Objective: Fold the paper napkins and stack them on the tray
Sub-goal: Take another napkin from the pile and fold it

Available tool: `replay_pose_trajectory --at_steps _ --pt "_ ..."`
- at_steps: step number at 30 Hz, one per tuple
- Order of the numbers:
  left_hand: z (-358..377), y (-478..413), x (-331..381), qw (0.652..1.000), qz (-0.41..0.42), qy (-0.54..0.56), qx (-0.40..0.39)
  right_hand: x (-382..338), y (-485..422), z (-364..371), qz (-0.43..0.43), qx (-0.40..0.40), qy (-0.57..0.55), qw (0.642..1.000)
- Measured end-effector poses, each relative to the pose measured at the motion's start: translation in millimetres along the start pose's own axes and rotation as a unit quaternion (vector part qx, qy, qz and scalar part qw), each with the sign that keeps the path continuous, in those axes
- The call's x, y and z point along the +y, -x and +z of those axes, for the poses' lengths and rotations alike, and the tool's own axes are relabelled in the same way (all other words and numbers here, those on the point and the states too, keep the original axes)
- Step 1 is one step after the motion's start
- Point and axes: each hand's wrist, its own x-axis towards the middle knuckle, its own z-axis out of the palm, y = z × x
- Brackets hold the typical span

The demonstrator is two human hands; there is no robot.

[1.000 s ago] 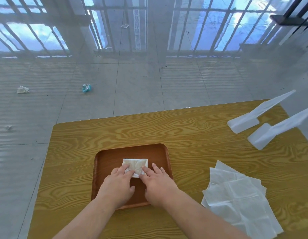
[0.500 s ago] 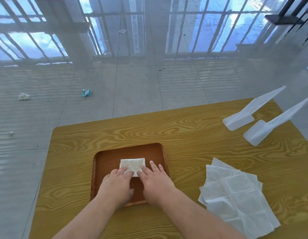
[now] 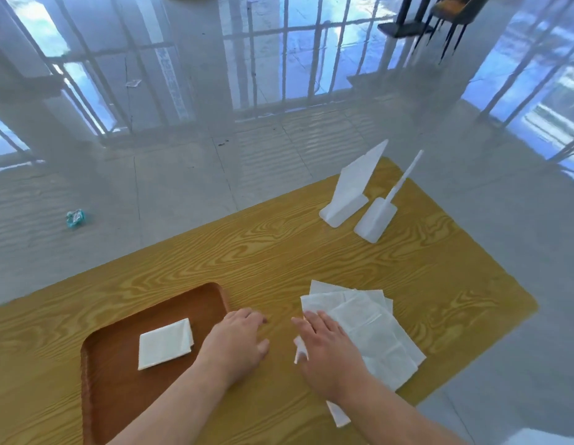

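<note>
A folded white napkin (image 3: 165, 343) lies alone in the brown tray (image 3: 118, 380) at the lower left of the wooden table. My left hand (image 3: 239, 342) rests flat on the bare table just right of the tray, holding nothing. My right hand (image 3: 327, 346) lies palm down on the left edge of a loose pile of unfolded white napkins (image 3: 372, 332), fingers spread. A napkin edge curls up beside its thumb, and I cannot tell whether the thumb pinches it.
Two white plastic napkin holders (image 3: 350, 191) (image 3: 380, 216) stand at the far right of the table (image 3: 279, 252). The table's right edge runs close to the napkin pile. Glossy tiled floor surrounds the table, with scraps of litter (image 3: 75, 217) on it.
Both hands left the folded napkin on the tray and moved right; the right hand now lies on the unfolded pile. My view has swung to the right.
</note>
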Motion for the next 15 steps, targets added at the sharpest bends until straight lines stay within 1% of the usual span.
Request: replay_pose_trajectory --at_steps 4,9,11,13,15 --pt "17 -33 54 0.999 0.023 0.005 -0.047 60 25 -2 0.049 0.007 -0.006 0.999" --pt "39 -63 104 0.998 0.031 0.012 -0.053 113 48 3 0.092 -0.002 -0.010 0.996" --pt "44 -72 118 0.999 0.012 0.012 -0.040 124 55 4 0.092 0.012 -0.007 0.996" --pt "49 -80 129 0.999 -0.023 0.024 -0.026 133 60 7 0.092 0.032 -0.011 0.995" --pt "53 -86 134 0.998 -0.049 0.022 -0.024 139 63 10 0.090 0.039 -0.018 0.995"
